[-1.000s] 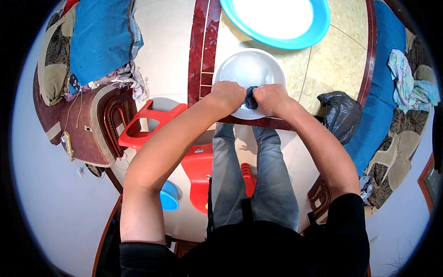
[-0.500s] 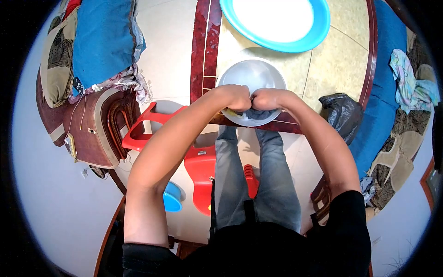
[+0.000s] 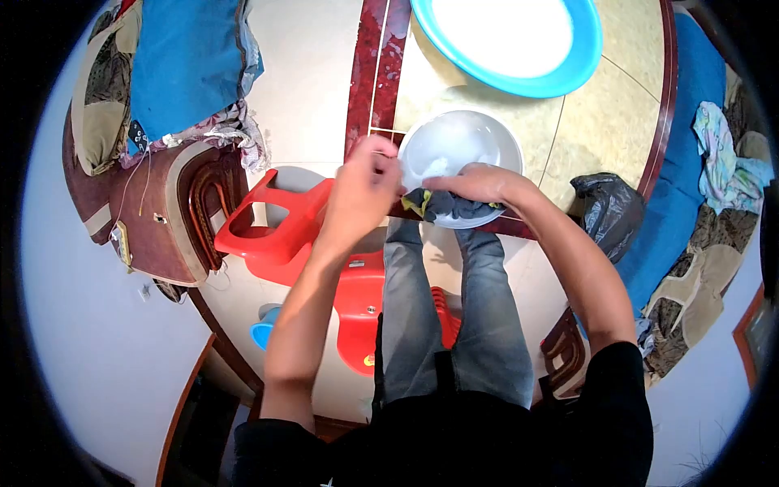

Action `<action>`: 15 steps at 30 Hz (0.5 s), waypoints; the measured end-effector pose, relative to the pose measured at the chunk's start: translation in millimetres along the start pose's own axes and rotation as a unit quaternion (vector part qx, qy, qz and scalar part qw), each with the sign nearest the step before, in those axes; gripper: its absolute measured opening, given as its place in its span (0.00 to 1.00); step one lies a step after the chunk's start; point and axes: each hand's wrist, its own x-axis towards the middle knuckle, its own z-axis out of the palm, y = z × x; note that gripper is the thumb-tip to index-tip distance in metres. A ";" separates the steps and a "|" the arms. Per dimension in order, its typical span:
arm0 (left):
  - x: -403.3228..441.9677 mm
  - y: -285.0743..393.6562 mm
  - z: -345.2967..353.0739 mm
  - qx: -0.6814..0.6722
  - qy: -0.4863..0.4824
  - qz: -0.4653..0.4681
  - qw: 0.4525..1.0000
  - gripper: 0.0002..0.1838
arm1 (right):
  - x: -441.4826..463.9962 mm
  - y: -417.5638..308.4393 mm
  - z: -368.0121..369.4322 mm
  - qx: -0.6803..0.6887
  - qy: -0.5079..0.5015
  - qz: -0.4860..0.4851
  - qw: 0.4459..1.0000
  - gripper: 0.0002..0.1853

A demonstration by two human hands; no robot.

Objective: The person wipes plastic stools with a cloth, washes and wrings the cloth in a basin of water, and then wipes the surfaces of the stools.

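Note:
A dark cloth with a yellow-green part [image 3: 458, 206] hangs over the near rim of a white basin [image 3: 505, 146], which has suds and water inside. My right hand [image 3: 477, 183] grips the cloth from above, its fingers closed on it. Left of the basin, my left hand [image 3: 369, 185] is raised with curled fingers, apart from the cloth and blurred by motion; whether anything is in it cannot be made out. Behind the basin stands a larger blue basin [image 3: 590, 61] holding whitish liquid.
A black plastic bag [image 3: 610, 213] lies at the table's right edge. Red plastic chairs [image 3: 357, 312] stand below on the left, near a small blue basin [image 3: 263, 329]. Sofas with blue covers [image 3: 185, 69] flank both sides.
My left hand has let go of the cloth and moved left, away from my right hand. The cloth, bunched between both hands before, now hangs from my right hand. The view has shifted slightly.

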 end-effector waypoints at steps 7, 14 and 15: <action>-5.5 -56.2 21.2 -0.194 0.008 -0.114 0.974 0.12 | 12.6 -3.2 8.4 -0.008 -0.004 0.002 1.000 0.43; -4.3 -60.8 15.5 -0.208 -0.002 -0.114 0.971 0.12 | 23.9 2.2 32.5 0.035 -0.029 -0.071 0.996 0.37; -3.7 -62.1 16.9 -0.213 0.002 -0.113 0.971 0.12 | 20.1 -0.2 34.3 0.024 0.006 -0.080 0.996 0.37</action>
